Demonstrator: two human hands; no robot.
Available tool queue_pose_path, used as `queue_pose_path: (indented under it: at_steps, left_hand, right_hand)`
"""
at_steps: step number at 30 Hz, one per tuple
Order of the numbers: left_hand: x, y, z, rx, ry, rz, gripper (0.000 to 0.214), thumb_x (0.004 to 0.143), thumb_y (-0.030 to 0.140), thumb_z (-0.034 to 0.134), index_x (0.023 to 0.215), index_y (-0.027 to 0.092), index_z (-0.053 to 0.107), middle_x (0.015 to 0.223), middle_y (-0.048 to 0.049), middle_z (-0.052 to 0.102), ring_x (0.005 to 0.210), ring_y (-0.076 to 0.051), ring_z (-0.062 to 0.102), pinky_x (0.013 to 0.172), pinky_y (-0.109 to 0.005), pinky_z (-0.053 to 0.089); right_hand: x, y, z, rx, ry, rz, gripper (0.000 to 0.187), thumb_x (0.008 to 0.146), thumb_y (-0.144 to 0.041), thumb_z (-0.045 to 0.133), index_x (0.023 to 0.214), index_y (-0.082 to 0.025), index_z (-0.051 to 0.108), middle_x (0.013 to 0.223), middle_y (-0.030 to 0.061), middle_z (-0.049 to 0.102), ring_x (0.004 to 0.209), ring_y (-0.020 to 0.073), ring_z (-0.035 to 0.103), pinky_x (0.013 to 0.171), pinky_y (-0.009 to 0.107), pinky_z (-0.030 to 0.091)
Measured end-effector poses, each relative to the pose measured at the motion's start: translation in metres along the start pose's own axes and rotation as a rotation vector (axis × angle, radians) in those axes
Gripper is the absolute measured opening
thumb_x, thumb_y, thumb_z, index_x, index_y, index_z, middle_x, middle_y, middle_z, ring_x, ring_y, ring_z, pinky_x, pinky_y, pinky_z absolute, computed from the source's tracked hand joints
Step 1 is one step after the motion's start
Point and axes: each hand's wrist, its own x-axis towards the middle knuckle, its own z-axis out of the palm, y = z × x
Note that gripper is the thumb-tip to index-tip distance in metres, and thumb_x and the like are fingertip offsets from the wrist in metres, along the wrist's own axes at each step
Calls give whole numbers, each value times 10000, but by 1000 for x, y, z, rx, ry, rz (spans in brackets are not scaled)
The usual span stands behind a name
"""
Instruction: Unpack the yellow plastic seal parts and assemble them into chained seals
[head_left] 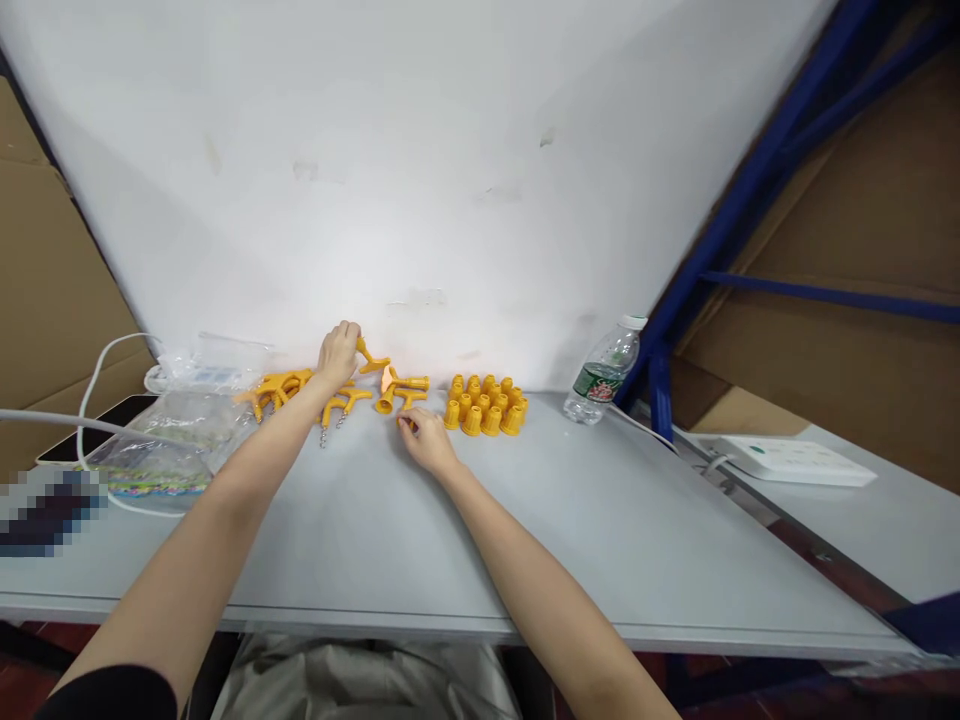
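My left hand (340,355) is closed at the back of the table, its fingers round the end of a yellow T-shaped piece (373,362). My right hand (426,442) rests lower on the tabletop, fingertips pinched on another yellow T-handled piece (410,397); its lower end is partly covered by the fingers. Between the hands lie yellow pieces with flared ends (405,382). Under and beside my left forearm is a pile of yellow-handled corkscrews (341,402) with metal spirals. Several yellow cone-shaped sleeves (487,408) stand grouped right of my right hand.
A plastic bottle (604,372) leans at the right against the white wall panel (450,200). Clear plastic bags (180,430), a white cable (82,430) and a dark tablet-like device (52,450) lie left. A white power strip (795,462) sits far right beside a blue frame (660,390).
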Motion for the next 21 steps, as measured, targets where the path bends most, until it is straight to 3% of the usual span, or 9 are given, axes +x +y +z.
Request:
queue_pose_path:
  at_steps: [4,7,10,13,17,21]
  left_hand:
    - [-18,13,-19,-112,214,109,272,893,34,346,968,196,551,967,-99,633,920,-222,591,842,-357,454]
    - [-45,32,-27,-183,343,320,211,940,119,365,965,189,562,973,-103,656,906,-204,603,832,-353,455]
    - [-81,54,-27,-183,338,537,227,968,189,359,1016,187,581,987,-111,678,878,-196,617,812,-355,460]
    - [-113,68,-20,-164,307,645,257,959,142,343,1016,204,586,947,-86,685,840,-175,618,805,-339,465]
    - [-134,67,-12,-149,319,682,200,955,144,400,971,219,585,827,-35,663,803,-160,606,790,-306,465]
    - [-134,58,-14,-148,271,513,203,975,246,432,1068,196,606,946,-82,692,880,-183,628,829,-325,475]
  right_hand:
    - [5,-4,2,334,44,143,307,945,-376,453,975,-178,685,890,75,726,767,188,626,766,323,478]
    - [11,-17,1,695,-16,279,532,965,-593,354,1009,-174,678,843,81,723,684,174,629,680,304,499]
    - [14,-34,-6,942,-74,338,665,949,-691,270,1012,-171,679,806,99,715,689,187,647,656,303,507]
    - [14,-45,-15,980,-63,322,661,960,-677,239,1009,-192,686,798,90,709,760,207,664,690,318,513]
    - [11,-45,-22,984,-101,358,570,968,-609,311,954,-183,689,771,89,696,741,213,654,684,332,509]
    - [12,-35,-20,963,-110,398,469,925,-620,419,874,-213,645,671,31,625,592,175,585,579,306,478]
